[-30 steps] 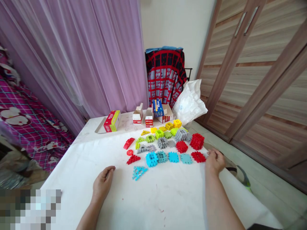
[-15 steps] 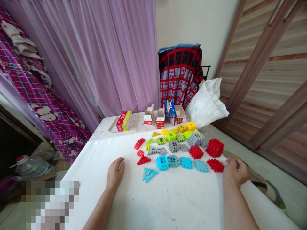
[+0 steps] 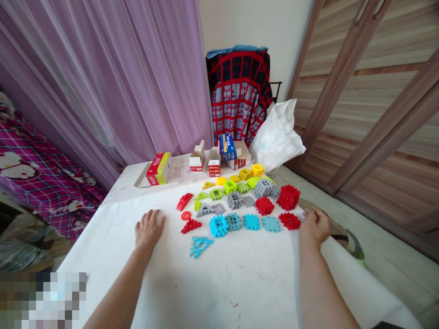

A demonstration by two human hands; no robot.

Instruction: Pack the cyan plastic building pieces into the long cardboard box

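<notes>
My left hand (image 3: pixel 149 227) lies palm down on the white-covered table (image 3: pixel 192 292), fingers spread, holding nothing. Closest to it are a red triangular block piece (image 3: pixel 191 225), a red round piece (image 3: pixel 185 215) and a red car-shaped piece (image 3: pixel 184 201). At the table's right edge my right hand (image 3: pixel 316 224) rests with its fingers curled in, and I see nothing in it. Beside it sit a flat red interlocking block (image 3: pixel 290 221) and a red block stack (image 3: pixel 288 197). A blue triangular piece (image 3: pixel 199 246) lies nearest me.
Rows of blue (image 3: pixel 252 222), grey (image 3: pixel 235 200), green (image 3: pixel 230 187) and yellow blocks (image 3: pixel 257 170) cover the middle. Behind stand a red-and-yellow box (image 3: pixel 159 168), small open boxes (image 3: pixel 214 168), a blue box (image 3: pixel 228 146) and a white plastic bag (image 3: pixel 277 132). Wooden wardrobe doors (image 3: pixel 370 114) are on the right.
The view has turned a little to the right, so everything appears shifted left. My left hand's fingers have spread out flatter. My right hand stays by the table's edge, and the blocks keep their places.
</notes>
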